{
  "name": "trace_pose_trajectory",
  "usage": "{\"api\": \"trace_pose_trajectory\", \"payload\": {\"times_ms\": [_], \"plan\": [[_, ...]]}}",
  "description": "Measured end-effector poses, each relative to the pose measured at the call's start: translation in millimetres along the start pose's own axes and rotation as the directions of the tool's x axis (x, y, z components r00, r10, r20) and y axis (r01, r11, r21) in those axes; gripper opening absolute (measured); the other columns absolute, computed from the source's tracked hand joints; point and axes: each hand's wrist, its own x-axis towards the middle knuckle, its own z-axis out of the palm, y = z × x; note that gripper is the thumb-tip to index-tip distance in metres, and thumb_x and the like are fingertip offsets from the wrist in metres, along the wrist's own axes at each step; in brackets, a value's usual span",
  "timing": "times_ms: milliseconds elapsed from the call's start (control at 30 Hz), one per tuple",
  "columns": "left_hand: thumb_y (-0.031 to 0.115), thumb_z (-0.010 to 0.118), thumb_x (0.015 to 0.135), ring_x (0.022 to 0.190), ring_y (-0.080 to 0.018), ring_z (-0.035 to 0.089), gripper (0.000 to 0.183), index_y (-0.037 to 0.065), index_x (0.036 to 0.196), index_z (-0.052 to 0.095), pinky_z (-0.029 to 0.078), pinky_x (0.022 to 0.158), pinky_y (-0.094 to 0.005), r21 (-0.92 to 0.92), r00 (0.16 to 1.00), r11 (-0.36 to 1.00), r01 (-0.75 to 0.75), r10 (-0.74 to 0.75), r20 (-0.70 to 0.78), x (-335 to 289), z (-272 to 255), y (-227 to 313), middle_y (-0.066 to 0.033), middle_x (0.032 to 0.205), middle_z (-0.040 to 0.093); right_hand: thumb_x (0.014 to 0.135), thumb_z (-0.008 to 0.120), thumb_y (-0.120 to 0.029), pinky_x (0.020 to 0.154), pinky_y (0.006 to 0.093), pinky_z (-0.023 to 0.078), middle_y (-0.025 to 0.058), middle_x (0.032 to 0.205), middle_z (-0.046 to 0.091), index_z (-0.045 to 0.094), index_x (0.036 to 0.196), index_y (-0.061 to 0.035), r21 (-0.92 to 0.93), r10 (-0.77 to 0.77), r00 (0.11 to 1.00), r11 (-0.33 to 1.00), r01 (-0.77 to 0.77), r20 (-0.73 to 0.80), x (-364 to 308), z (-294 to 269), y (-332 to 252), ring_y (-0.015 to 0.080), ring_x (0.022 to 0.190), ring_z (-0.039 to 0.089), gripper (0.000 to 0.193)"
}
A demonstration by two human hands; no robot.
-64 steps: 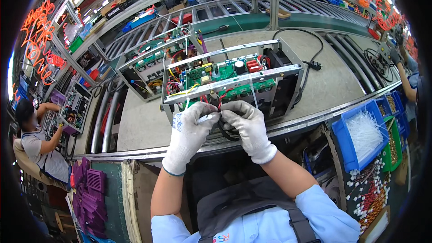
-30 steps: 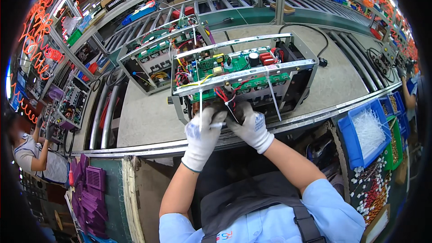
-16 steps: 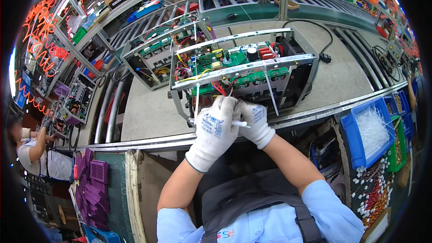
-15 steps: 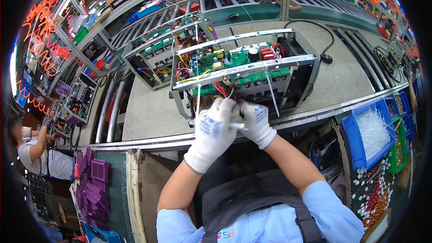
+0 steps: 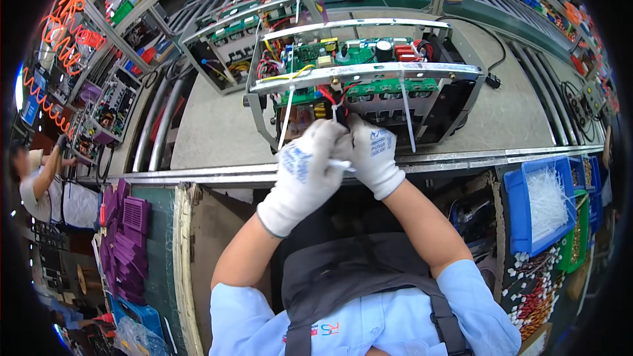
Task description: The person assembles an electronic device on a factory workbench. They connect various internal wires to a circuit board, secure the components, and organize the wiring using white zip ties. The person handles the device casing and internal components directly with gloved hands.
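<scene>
An open metal-framed electronics unit (image 5: 369, 74) with green circuit boards stands in front of me. Both my hands wear white gloves and meet at its near side, below a bundle of red and black wires (image 5: 328, 94). A white cable tie (image 5: 334, 112) circles that bundle and runs down into the fingers of my left hand (image 5: 306, 165), which are closed. A white strip end (image 5: 340, 165) pokes out of the same hand. My right hand (image 5: 374, 158) is closed beside it; its fingertips and what they pinch are hidden. Two more white ties hang loosely from the front bar.
Behind to the left stands a second similar unit (image 5: 227, 46). At right are a blue bin of white ties (image 5: 541, 201), a green bin (image 5: 575, 237) and loose connector leads (image 5: 534, 290). Purple plastic parts (image 5: 125, 244) lie left. Another person (image 5: 49, 184) works at far left.
The view has shifted, so the unit sits higher in the picture. My hands stay together at the wire bundle, and the tie around it now shows more plainly above my fingers.
</scene>
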Motion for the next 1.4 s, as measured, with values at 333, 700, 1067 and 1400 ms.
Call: {"api": "trace_pose_trajectory", "payload": {"times_ms": [333, 700, 1067, 1400], "plan": [[0.007, 0.051, 0.091, 0.080, -0.0280, 0.065, 0.022, 0.002, 0.110, 0.060, 0.050, 0.070, -0.0363, -0.121, 0.828, 0.867, 0.483, -0.408, 0.384, -97.3, 8.4, -16.6, -0.0151, 0.086, 0.065, 0.074, 0.077, -0.009, 0.070, 0.0336, 0.050, 0.0103, 0.090, 0.065, 0.061, 0.111, -0.0028, 0.586, 0.030, 0.923, 0.765, -0.269, 0.384, -62.4, -58.0, -35.2, 0.0245, 0.076, 0.062, 0.040], [0.004, 0.048, 0.084, 0.062, -0.0219, 0.061, 0.034, 0.001, 0.117, 0.057, 0.048, 0.059, -0.0333, -0.388, 0.747, 0.681, 0.621, -0.365, 0.556, -90.8, 36.4, 5.1, -0.0133, 0.075, 0.062, 0.080, 0.070, -0.004, 0.067, 0.0277, 0.049, 0.0086, 0.084, 0.066, 0.068, 0.088, -0.0013, 0.534, 0.109, 0.814, 0.705, -0.468, 0.570, -74.2, -66.4, -23.0, 0.0167, 0.074, 0.062, 0.008], [0.006, 0.051, 0.091, 0.066, -0.0257, 0.065, 0.026, 0.003, 0.115, 0.059, 0.051, 0.063, -0.0352, -0.215, 0.901, 0.877, 0.430, -0.431, 0.046, -117.5, 32.7, -38.1, -0.0135, 0.079, 0.065, 0.095, 0.059, -0.017, 0.059, 0.0228, 0.048, 0.0029, 0.076, 0.061, 0.063, 0.097, -0.0016, 0.844, 0.611, 0.773, 0.314, -0.435, 0.170, -52.5, -87.7, -15.1, 0.0091, 0.062, 0.058, 0.016], [0.009, 0.064, 0.082, 0.074, -0.0360, 0.064, 0.019, 0.007, 0.102, 0.063, 0.049, 0.063, -0.0442, 0.142, 0.966, 0.961, 0.238, -0.219, -0.138, -25.6, 20.6, -50.1, -0.0162, 0.076, 0.064, 0.091, 0.061, -0.005, 0.064, 0.0216, 0.048, 0.0039, 0.087, 0.066, 0.065, 0.093, -0.0006, 0.662, 0.465, 0.847, 0.554, -0.504, 0.256, -35.8, -76.7, -18.0, 0.0064, 0.072, 0.058, 0.006]]}}
